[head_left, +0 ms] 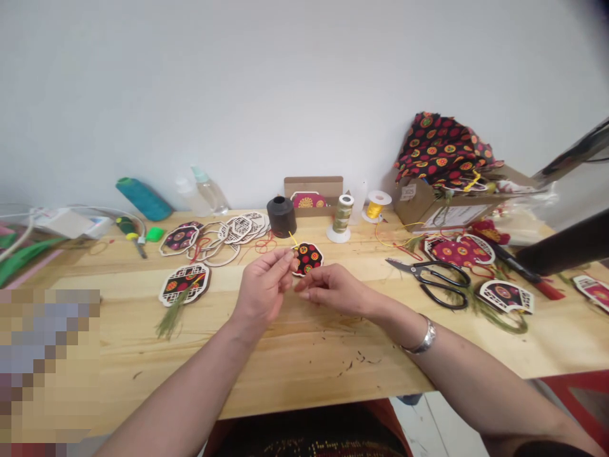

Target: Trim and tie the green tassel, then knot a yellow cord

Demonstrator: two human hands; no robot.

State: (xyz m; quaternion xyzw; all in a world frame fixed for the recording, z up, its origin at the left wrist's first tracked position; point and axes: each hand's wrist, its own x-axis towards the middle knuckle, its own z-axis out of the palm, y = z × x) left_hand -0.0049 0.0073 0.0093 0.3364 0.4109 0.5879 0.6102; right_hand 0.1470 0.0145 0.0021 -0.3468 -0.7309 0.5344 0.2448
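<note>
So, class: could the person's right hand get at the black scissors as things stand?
Probably yes. The scissors lie on the table to the right of the right hand, with only bare wood between. That hand is at the fabric piece, so it might have to let go first.

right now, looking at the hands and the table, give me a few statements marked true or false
1. The left hand pinches the small patterned ornament at its edge. True.
2. The black scissors are in the right hand. False: they lie on the table, to the right of that hand.
3. A silver bracelet sits on the right wrist. True.
4. The black thread spool lies on its side. False: it stands upright near the wall.
</note>
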